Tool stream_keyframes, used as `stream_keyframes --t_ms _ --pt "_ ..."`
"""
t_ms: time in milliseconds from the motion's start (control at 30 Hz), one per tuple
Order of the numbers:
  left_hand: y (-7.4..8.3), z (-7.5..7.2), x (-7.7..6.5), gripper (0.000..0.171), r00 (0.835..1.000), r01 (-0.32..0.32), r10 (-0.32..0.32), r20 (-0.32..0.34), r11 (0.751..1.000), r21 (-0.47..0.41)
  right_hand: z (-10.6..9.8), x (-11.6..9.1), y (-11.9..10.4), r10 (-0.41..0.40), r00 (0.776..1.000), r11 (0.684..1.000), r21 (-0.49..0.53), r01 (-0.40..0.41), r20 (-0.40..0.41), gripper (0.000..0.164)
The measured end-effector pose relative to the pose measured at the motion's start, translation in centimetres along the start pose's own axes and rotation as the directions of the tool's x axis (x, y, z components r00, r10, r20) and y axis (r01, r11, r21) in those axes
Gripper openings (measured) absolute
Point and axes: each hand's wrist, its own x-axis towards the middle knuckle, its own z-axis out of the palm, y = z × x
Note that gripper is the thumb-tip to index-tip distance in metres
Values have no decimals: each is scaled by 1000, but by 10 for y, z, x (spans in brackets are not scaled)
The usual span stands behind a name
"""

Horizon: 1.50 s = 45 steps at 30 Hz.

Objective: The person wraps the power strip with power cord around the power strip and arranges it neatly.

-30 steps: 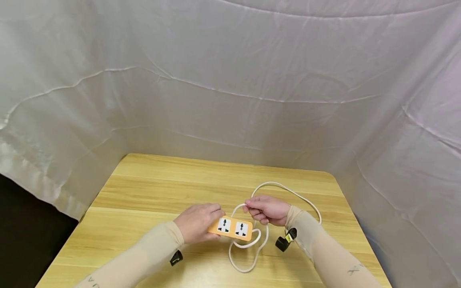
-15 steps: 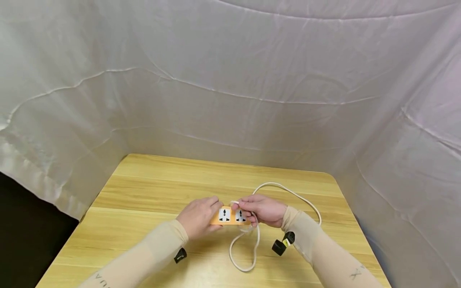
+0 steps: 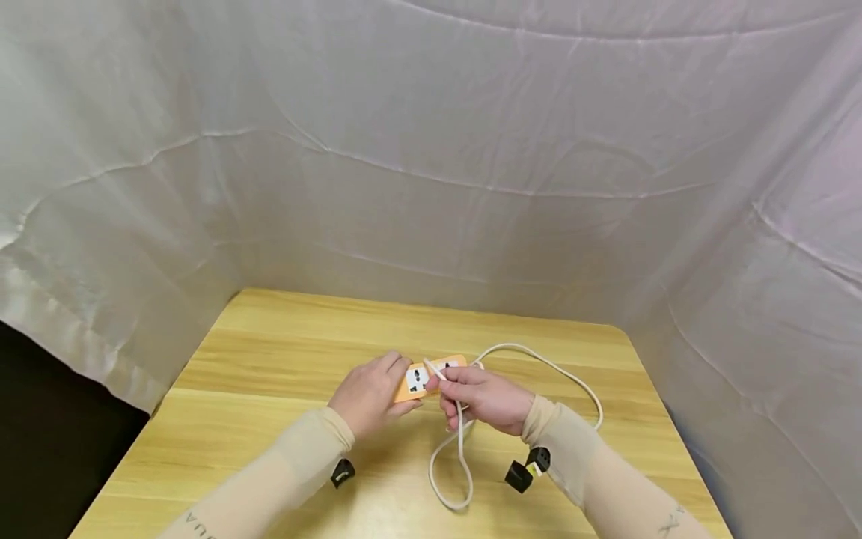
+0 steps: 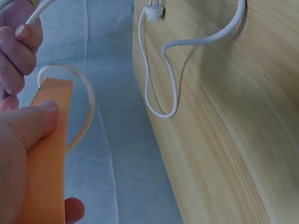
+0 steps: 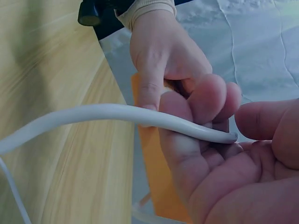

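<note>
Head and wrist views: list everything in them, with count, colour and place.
Table: one, light wood, lower part of the head view
Curtain: count unclear, pale grey, behind and beside the table
Dark area: one, black, lower left of the head view
Power strip: one, orange, held above the table
Sockets: two, white, on the power strip
Cord: apparently one, white, looped, partly on the table
Plug: one, white, near the table's edge
Wrist devices: black, at both wrists
Sleeves: two, beige, on the forearms
Left hand: one, gripping the power strip
Right hand: one, holding the cord
</note>
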Motion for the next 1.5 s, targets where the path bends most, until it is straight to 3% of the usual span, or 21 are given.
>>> stream_keyframes --t_ms 300,467,733,1167,1333,1500 --pt "-6 -6 2 53 995 10 -14 -97 999 -38 8 -1 3 -32 999 999 0 32 21 26" --pt "-7 -9 2 52 993 -1 -8 -114 997 -79 12 -3 11 -43 997 999 2 43 61 24" --pt "-10 -17 5 57 984 -10 -14 -175 991 -137 15 -8 25 -8 996 998 -54 12 88 34" --pt "-12 -37 10 59 976 -35 -8 -217 981 -190 11 -12 46 56 991 994 -95 -45 118 30" --pt "-10 -40 11 56 975 -50 6 -221 980 -192 15 -13 44 55 993 980 -194 -34 104 31" --pt "-7 -36 9 52 974 -113 74 -215 978 -174 21 -11 38 4 999 927 -375 8 32 29"
